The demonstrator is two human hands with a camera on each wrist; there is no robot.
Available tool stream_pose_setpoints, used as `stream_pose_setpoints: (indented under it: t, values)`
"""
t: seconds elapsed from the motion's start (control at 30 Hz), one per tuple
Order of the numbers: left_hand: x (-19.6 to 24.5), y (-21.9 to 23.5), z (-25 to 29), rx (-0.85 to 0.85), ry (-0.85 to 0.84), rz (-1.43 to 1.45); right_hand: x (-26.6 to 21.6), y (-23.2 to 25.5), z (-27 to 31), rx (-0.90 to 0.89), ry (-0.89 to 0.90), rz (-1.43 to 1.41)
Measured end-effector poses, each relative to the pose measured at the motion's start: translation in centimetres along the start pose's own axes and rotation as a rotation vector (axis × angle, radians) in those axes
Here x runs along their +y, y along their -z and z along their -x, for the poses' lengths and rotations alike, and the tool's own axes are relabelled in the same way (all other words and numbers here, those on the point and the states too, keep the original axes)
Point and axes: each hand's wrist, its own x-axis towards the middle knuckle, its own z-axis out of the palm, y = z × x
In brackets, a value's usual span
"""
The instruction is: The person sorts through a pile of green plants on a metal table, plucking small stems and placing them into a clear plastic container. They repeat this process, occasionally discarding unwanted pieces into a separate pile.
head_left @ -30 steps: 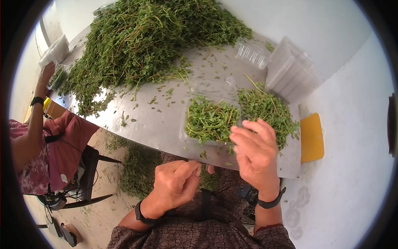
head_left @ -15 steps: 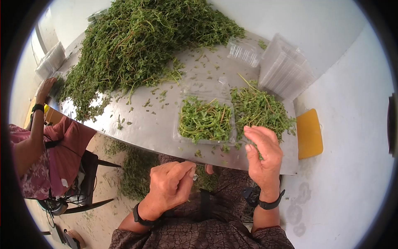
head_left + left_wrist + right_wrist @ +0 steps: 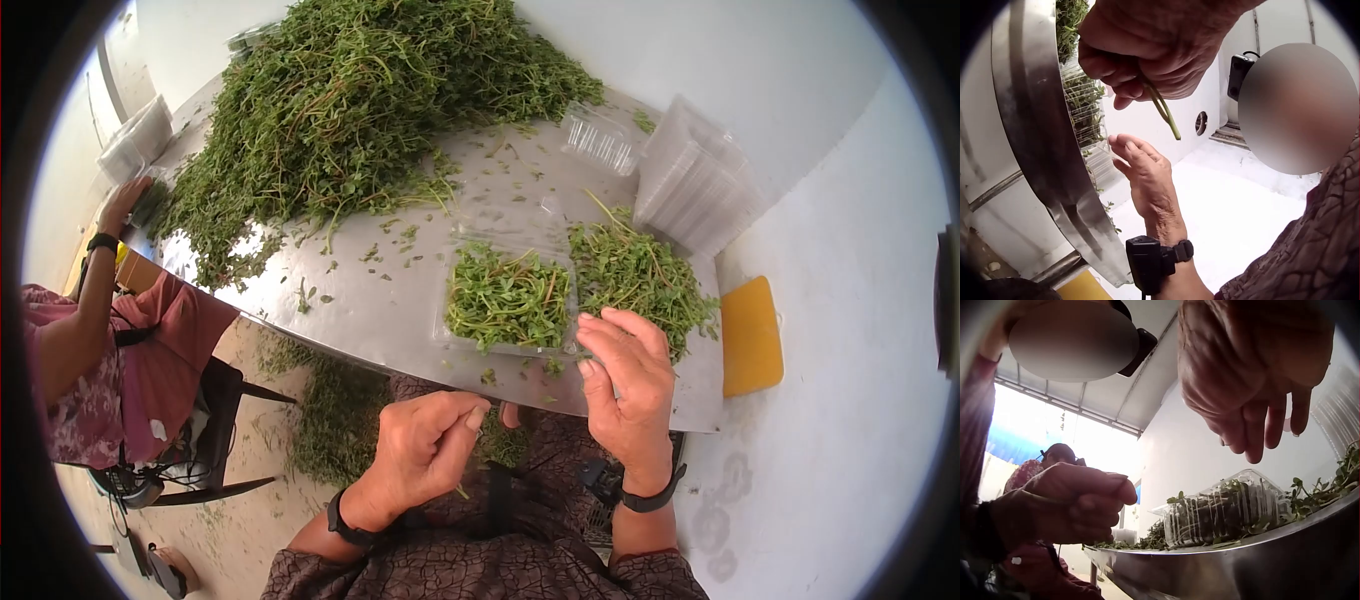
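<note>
My left hand (image 3: pixel 425 450) is curled in front of the table's near edge. Out of its fist pokes a thin green stem (image 3: pixel 1169 119), clearest in the left wrist view; the rest of it is hidden by the fingers. Beside the clear plastic box (image 3: pixel 440 325), my right hand (image 3: pixel 630 385) hovers with loosely bent fingers and thumb apart, nothing between them. Leafy green sprigs (image 3: pixel 505 300) fill the box, whose lid is folded back. Just right of it lies a smaller heap of sprigs (image 3: pixel 645 280), partly behind the right fingers.
A large mound of greens (image 3: pixel 370 110) covers the back of the metal table (image 3: pixel 370 320). Stacked plastic boxes (image 3: pixel 695 180) stand at the right, near a single lid or box (image 3: pixel 600 140). Another person (image 3: pixel 85 360) sits at the left. A yellow board (image 3: pixel 750 335) is beyond the right edge.
The right hand has moved a little down and back from the filled box, its thumb spreading from the fingers. The left hand stays nearly in place. The other person's hand has lowered.
</note>
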Motion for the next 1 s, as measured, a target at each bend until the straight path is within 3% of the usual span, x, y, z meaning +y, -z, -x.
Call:
stream_pose_setpoints:
  t: [0.23, 0.4, 0.57, 0.7, 1.0]
  values:
    - [0.5, 0.4, 0.1, -0.012, 0.187, 0.182, -0.3, -0.8, -0.1, -0.030, 0.008, -0.018]
    - [1.1, 0.1, 0.1, 0.088, 0.414, 0.513, -1.8, 0.2, 0.3, 0.025, -0.004, -0.067]
    - [0.8, -1.0, -0.1, 0.156, 0.434, 0.740, -4.4, -0.9, 1.9, -0.061, 0.077, -0.302]
    - [1.4, -2.1, -0.2, 0.201, 0.457, 0.872, -5.7, -1.6, 3.3, -0.138, 0.123, -0.329]
    - [1.9, -3.7, 0.5, 0.106, 0.494, 0.948, -6.1, -2.1, 5.1, -0.026, 0.168, -0.339]
